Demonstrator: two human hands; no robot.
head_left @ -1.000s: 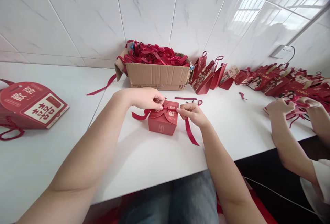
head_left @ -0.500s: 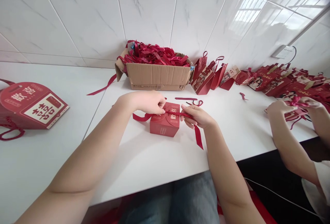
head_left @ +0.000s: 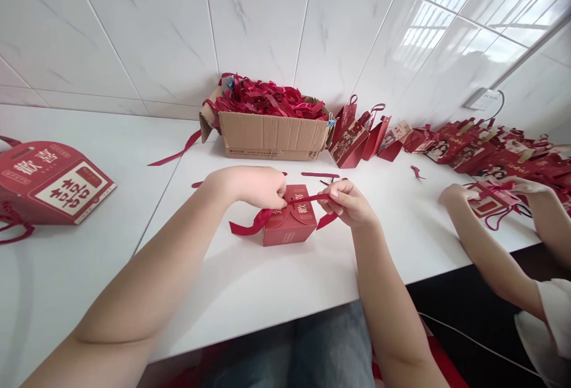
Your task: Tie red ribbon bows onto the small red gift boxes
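Observation:
A small red box [head_left: 292, 227] with pale characters stands on the white table in the middle of the head view. Across its top runs a red ribbon [head_left: 307, 199]. My left hand [head_left: 263, 187] is closed on the ribbon at the box's upper left edge, its fingertips partly hidden behind the hand. One ribbon tail hangs out to the left below this hand. To the right of the box, my right hand [head_left: 348, 202] pinches the ribbon between thumb and fingers, holding it taut. Another tail hangs under the right hand.
Behind the box is a cardboard box [head_left: 272, 135] full of red ribbons. A larger red box [head_left: 53, 185] lies at the left. Several red gift bags [head_left: 352, 141] line the wall. At the right, another person's hands [head_left: 459, 194] hold a red box.
My right hand has moved slightly up and right, drawing its ribbon out straighter. The small box appears slightly lower and turned. The other person's hands and box are further left in view.

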